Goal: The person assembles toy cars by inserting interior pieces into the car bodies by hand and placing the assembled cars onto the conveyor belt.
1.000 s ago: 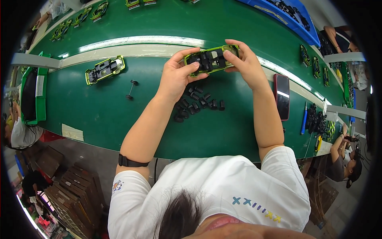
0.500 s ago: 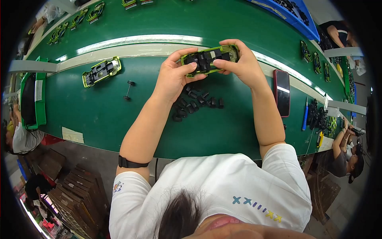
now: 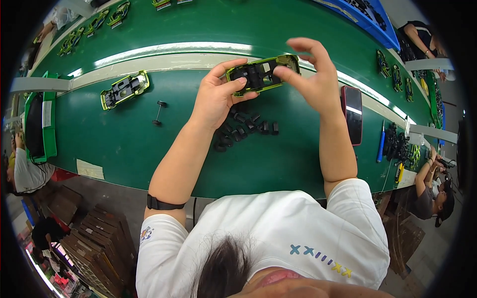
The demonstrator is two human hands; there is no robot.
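A toy car body [image 3: 259, 75], lime green around its rim with a black inside, is held up over the bench, its hollow side facing me. My left hand [image 3: 214, 95] is closed on its left end, thumb pressed on the black part. At the other end my right hand [image 3: 318, 82] is open with its fingers raised and spread. Its thumb tip lies over the car's right part; I cannot tell whether it touches. Below the car lies a loose heap of small black plastic parts [image 3: 242, 130]. A second green car body [image 3: 125, 90] and a wheel axle [image 3: 159, 113] lie to the left.
A phone [image 3: 352, 116] lies right of my right forearm, a blue screwdriver [image 3: 381, 144] beyond it. A green bin [image 3: 49, 126] stands at the left, a blue crate [image 3: 370, 25] at the far right. More car bodies [image 3: 118, 15] line the far side. People work at both sides.
My right hand has let go of the car body's right end; its fingers have lifted and spread to the right. My left hand keeps its hold, almost unmoved.
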